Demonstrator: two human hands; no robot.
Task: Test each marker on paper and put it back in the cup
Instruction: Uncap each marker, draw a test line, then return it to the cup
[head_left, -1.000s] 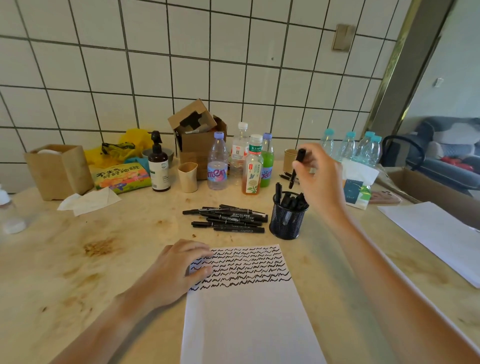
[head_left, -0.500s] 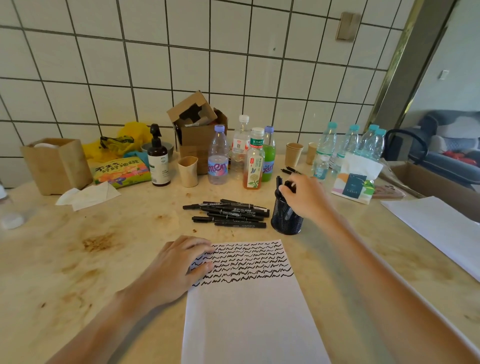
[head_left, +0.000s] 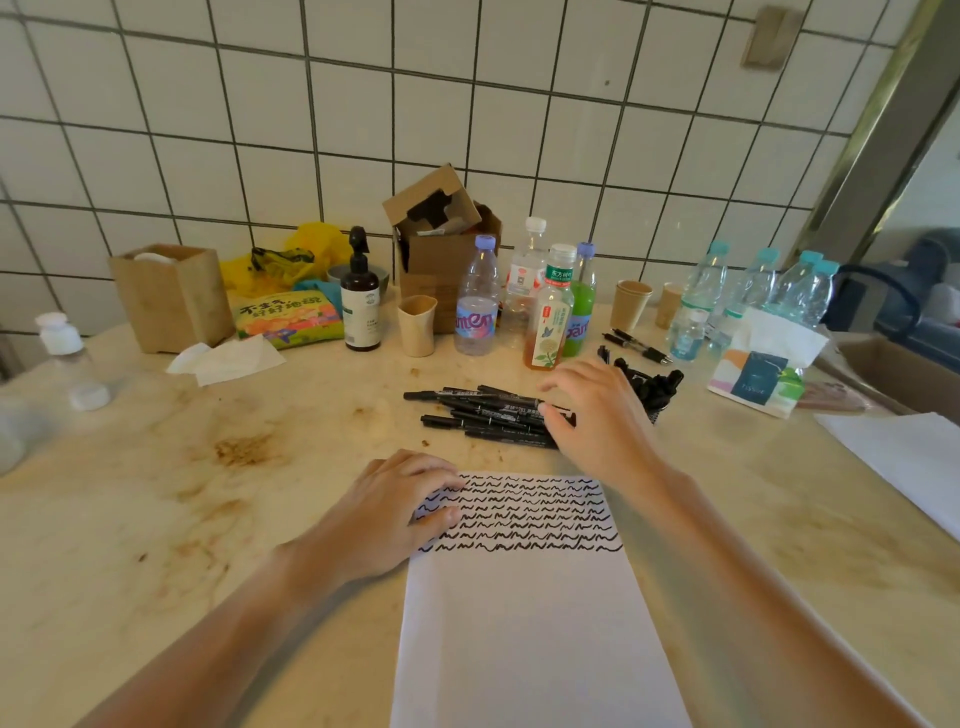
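So the bench (head_left: 156, 519) is a big stained marble-looking slab, cluttered along the back at 12 o'clock with bottles, a cardboard box and paper cups. The paper (head_left: 524, 623) sits at 6 o'clock; its top part already carries several rows of black squiggles, and the lower part is blank, so plenty of room for more tests. The left hand (head_left: 384, 514) lies flat on the sheet's upper left corner, fingers relaxed and straight, just pinning it down, not gripping anything. The right hand (head_left: 597, 415) is up around 1 o'clock from the paper, fingers spread and loosely curved over the right end of the loose marker pile (head_left: 483, 415), touching or nearly touching it; I can't see it gripping one yet. The mesh cup (head_left: 655, 400) is mostly hidden behind that hand, with marker caps sticking out.

My read: several markers tested and back in the cup, roughly eight or so left on the bench, and the next one is about to get picked.
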